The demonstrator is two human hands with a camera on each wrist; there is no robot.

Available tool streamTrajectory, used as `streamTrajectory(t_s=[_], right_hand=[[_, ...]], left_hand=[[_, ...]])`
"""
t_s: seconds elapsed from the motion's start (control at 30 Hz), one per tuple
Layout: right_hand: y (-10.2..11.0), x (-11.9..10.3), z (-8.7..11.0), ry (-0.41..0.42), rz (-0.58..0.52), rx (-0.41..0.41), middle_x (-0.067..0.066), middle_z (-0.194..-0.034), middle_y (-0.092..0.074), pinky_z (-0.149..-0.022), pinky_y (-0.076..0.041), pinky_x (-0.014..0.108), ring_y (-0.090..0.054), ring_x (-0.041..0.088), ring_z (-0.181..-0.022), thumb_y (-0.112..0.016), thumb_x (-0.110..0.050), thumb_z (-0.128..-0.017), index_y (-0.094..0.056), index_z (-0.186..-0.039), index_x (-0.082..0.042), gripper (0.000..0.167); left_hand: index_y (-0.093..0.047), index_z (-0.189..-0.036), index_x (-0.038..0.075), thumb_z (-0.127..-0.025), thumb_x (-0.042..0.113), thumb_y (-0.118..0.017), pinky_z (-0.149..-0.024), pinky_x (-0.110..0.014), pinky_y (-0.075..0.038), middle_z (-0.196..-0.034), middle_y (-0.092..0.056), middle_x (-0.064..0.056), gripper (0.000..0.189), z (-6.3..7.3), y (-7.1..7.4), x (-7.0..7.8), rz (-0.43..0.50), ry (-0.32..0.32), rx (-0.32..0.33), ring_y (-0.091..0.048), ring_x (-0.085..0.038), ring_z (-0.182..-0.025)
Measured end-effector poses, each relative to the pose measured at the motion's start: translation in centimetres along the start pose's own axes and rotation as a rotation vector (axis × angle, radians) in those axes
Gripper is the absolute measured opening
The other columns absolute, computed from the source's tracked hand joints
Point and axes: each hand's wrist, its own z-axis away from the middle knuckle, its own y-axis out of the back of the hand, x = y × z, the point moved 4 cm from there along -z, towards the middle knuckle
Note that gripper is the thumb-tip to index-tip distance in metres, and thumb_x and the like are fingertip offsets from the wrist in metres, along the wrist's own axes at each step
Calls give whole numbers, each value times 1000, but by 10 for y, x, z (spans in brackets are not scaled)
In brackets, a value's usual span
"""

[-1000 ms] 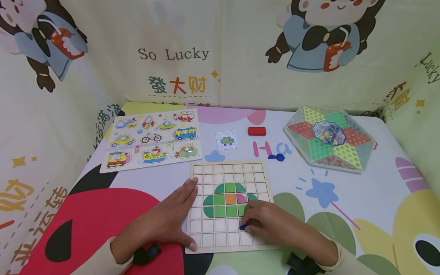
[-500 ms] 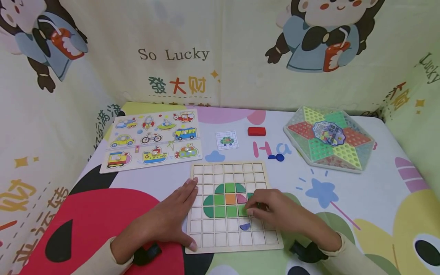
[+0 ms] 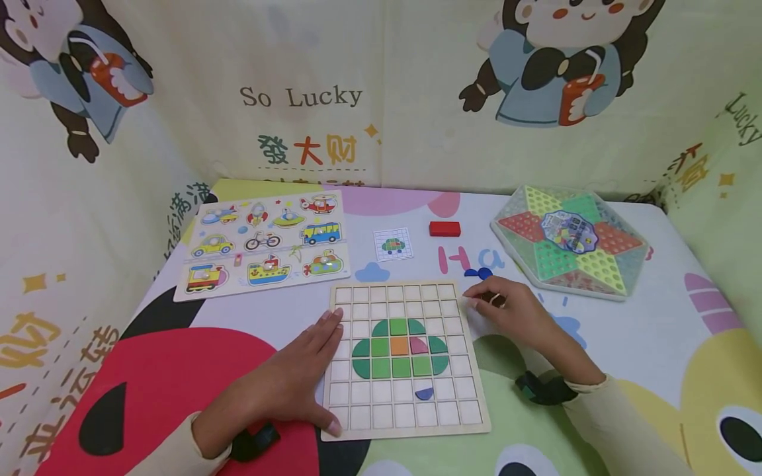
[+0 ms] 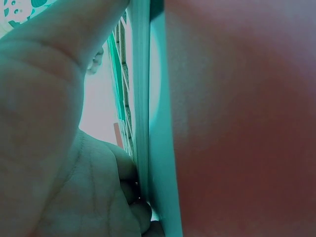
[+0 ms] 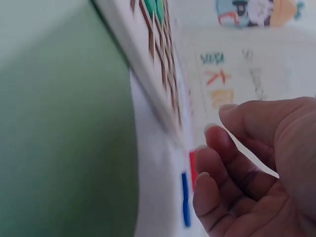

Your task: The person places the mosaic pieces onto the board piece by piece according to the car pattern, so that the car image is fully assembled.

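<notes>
A square wooden grid board (image 3: 407,435) lies on the table, with green, orange and pink tiles (image 3: 399,344) set in its middle cells. Lower down, a blue half-round tile (image 3: 424,394) sits in a cell, slightly askew. My left hand (image 3: 270,380) rests along the board's left edge, fingers straight and thumb at the near left corner; the left wrist view shows its palm (image 4: 64,148) beside the board's edge (image 4: 140,98). Off the board's far right corner is my right hand (image 3: 514,314), fingers loosely bent and holding nothing. Just beyond its fingertips lie small blue tiles (image 3: 479,272).
A small pattern card (image 3: 393,244) and a red block (image 3: 444,229) lie behind the board. At the back left is a vehicle puzzle board (image 3: 264,241); a hexagonal checkers box (image 3: 571,241) stands at the back right. Printed curtains (image 3: 381,86) surround the table.
My right hand has let go of the blue half-round tile in a lower cell, then moved away and right toward the loose blue tiles. My left hand has stayed in place.
</notes>
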Motion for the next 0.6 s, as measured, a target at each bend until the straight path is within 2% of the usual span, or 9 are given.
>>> streamTrajectory(t_s=[0.23,0.47,0.6], right_hand=[[14,26,-7,-114,23,90,8,-98,-69,-62,-51,24,-62,21,-81,-68,-7,-92,-72,-105,-5,14],[25,32,-14,-62,79,141,16,-104,-69,-68,-49,21,-64,27,-87,-63,4,-91,-73,-108,1,20],[24,32,-18,-68,126,118,19,-106,-65,-72,-52,31,-62,29,-86,-64,5,-90,-71,-110,4,21]], left_hand=[[-19,-155,6,-56,64,-84,-110,-50,-29,-163,-4,-6,132,0,-1,0,0,7,3,-3,-28,-147],[-19,-155,7,-56,64,-84,-110,-50,-28,-163,-3,-6,132,0,-2,-1,1,6,7,-3,-28,-147],[-19,-155,7,-55,64,-84,-111,-50,-28,-163,-3,-6,132,0,-1,-1,1,5,9,-3,-27,-147]])
